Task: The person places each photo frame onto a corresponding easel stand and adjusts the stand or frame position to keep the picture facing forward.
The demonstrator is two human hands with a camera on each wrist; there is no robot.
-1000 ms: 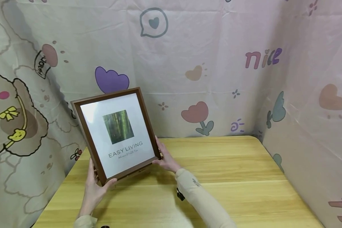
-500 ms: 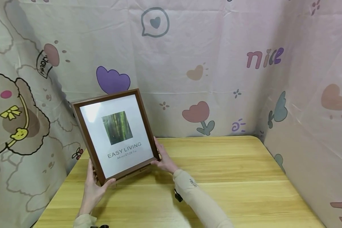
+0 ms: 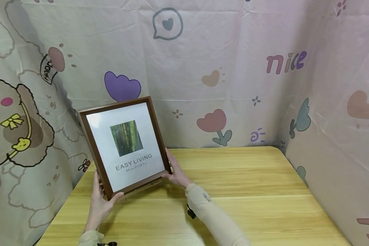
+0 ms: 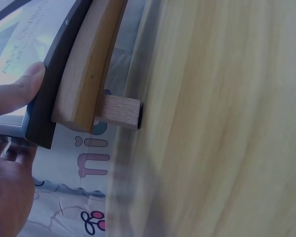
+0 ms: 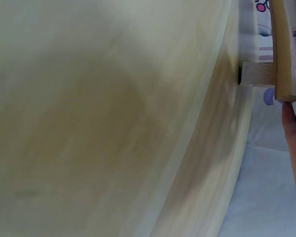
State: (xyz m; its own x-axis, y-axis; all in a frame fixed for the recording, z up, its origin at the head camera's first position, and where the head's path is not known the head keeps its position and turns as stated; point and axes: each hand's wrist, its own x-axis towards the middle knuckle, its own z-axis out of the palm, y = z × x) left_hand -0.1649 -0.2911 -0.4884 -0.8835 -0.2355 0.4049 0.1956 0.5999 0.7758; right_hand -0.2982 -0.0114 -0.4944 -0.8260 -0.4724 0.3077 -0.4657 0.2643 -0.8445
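A brown picture frame, printed "EASY LIVING" around a bamboo picture, stands tilted back at the table's left. My left hand holds its lower left corner, thumb on the front and fingers round the side. At the lower right corner, my right hand grips the frame, fingers along its side and thumb at the bottom edge. Just behind and below the frame shows a light wooden stand, with short feet on the table; most of it is hidden. A finger of my right hand reaches the stand's end.
The wood-grain table extends to the right of the frame. A printed cloth hangs behind the table and along both sides. Dark wrist gear shows under my right sleeve.
The picture frame has come down slightly, its top edge a little lower. More of the wooden stand's ledge shows under its bottom edge. Both hands keep their hold.
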